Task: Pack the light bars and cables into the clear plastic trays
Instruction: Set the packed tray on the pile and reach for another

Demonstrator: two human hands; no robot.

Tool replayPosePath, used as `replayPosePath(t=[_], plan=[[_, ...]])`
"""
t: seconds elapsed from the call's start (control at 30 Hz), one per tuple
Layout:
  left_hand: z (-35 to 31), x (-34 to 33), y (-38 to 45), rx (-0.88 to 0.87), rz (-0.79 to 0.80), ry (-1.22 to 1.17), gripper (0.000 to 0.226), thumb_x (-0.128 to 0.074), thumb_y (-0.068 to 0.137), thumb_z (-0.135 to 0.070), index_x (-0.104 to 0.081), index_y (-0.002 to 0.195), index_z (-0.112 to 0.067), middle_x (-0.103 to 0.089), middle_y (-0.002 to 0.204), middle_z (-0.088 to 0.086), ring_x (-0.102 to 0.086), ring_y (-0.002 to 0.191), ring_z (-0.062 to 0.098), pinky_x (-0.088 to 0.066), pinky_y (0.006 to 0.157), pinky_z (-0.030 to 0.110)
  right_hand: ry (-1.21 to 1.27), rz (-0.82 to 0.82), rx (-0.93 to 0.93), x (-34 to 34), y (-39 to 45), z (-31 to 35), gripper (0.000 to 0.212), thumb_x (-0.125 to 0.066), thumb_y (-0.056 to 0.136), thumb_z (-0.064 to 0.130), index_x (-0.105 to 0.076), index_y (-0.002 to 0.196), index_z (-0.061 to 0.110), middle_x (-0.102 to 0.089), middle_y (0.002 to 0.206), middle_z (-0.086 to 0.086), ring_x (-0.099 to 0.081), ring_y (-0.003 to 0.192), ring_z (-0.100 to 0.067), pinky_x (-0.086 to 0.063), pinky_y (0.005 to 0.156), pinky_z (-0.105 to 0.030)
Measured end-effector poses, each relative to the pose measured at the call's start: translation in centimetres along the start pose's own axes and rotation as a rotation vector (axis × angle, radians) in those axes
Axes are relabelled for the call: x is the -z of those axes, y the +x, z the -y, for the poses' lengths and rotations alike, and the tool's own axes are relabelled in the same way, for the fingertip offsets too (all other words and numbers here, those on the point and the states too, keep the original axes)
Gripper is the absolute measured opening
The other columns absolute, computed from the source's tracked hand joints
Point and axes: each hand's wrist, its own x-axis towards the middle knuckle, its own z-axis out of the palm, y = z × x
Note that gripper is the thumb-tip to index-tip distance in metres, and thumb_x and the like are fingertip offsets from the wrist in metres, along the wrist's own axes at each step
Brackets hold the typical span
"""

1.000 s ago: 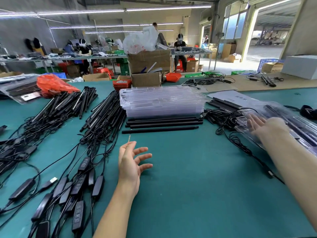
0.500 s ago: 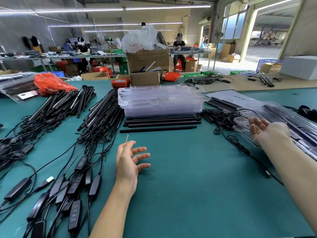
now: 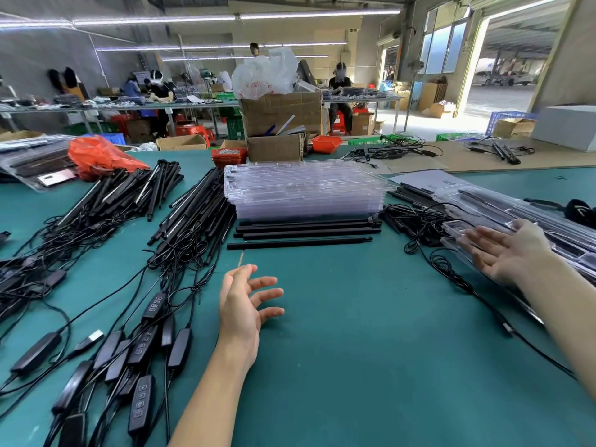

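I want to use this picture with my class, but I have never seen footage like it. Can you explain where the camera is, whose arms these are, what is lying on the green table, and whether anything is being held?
There is no machine here. The camera is worn on a person's head and looks forward and down, so the two bare arms belong to that person. The left hand hovers over the green table with fingers spread, holding nothing. The right hand is open too, its straight fingers at the edge of the packed clear trays on the right; whether it touches them is hard to tell. In the middle stands a stack of empty clear trays, with a few loose black light bars lying in front of it. On the left lie piles of more bars with tangled cables and controllers. Behind, other people work at benches.
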Motion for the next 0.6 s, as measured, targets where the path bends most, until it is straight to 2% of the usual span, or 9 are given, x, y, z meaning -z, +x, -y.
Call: replayPosePath(t=[0.1,0.17,0.27,0.33,0.43,0.53,0.6], plan=[[0.0,0.0,0.1,0.0,0.001,0.003,0.021,-0.048,0.1,-0.029,-0.056,0.113,-0.014,-0.07,0.091,0.013,-0.07,0.069,0.02,-0.05,0.045,0.029,-0.126,0.035,0.036,0.1,-0.2,-0.2,0.053,-0.031,0.102,0.051,-0.065,0.092,0.011,-0.074,0.095,-0.006,-0.068,0.088,-0.024,-0.044,0.065,-0.029],[-0.1,0.0,0.1,0.0,0.001,0.009,0.022,-0.047,0.101,-0.029,-0.056,0.113,-0.014,-0.07,0.09,0.013,-0.07,0.07,0.02,-0.051,0.045,0.029,-0.211,0.04,0.089,-0.2,-0.5,-0.7,0.047,-0.038,0.101,0.047,-0.066,0.089,0.011,-0.074,0.096,-0.006,-0.067,0.088,-0.023,-0.045,0.067,-0.03],[-0.1,-0.1,0.2,0.004,-0.001,0.027,0.021,-0.047,0.101,-0.028,-0.057,0.11,-0.012,-0.07,0.088,0.012,-0.07,0.068,0.019,-0.05,0.044,0.029,-0.331,0.061,0.22,-1.4,-1.3,-2.1,0.037,-0.05,0.098,0.037,-0.067,0.079,0.011,-0.076,0.082,-0.007,-0.066,0.073,-0.022,-0.044,0.061,-0.03],[0.0,-0.3,0.2,-0.012,-0.004,0.08,0.018,-0.047,0.102,-0.025,-0.057,0.104,-0.01,-0.068,0.085,0.012,-0.068,0.064,0.018,-0.049,0.042,0.028,-0.426,0.136,0.274,-2.8,-2.4,-3.9,0.033,-0.054,0.097,0.035,-0.067,0.076,0.012,-0.075,0.071,-0.005,-0.066,0.065,-0.02,-0.041,0.056,-0.028],[0.4,-0.7,0.0,-0.064,0.018,0.243,0.014,-0.05,0.102,-0.02,-0.058,0.098,-0.009,-0.066,0.085,0.012,-0.066,0.06,0.015,-0.047,0.041,0.027,-0.616,0.253,0.389,-5.1,-3.9,-7.7,0.03,-0.059,0.096,0.031,-0.068,0.073,0.014,-0.075,0.069,-0.002,-0.065,0.065,-0.017,-0.04,0.055,-0.025],[0.7,-0.9,-0.1,-0.102,0.048,0.371,0.012,-0.053,0.1,-0.016,-0.059,0.094,-0.007,-0.065,0.084,0.011,-0.065,0.06,0.011,-0.048,0.042,0.027,-0.824,0.33,0.581,-6.8,-4.9,-11.8,0.029,-0.065,0.092,0.028,-0.069,0.067,0.015,-0.068,0.063,0.007,-0.056,0.064,-0.012,-0.043,0.06,-0.025],[0.8,-0.9,-0.2,-0.114,0.058,0.422,0.011,-0.055,0.098,-0.013,-0.061,0.091,-0.006,-0.065,0.081,0.009,-0.065,0.06,0.01,-0.049,0.042,0.027,-1.021,0.336,0.738,-7.2,-5.2,-13.8,0.022,-0.066,0.09,0.03,-0.067,0.072,0.02,-0.063,0.066,0.012,-0.055,0.075,-0.014,-0.045,0.073,-0.029]])
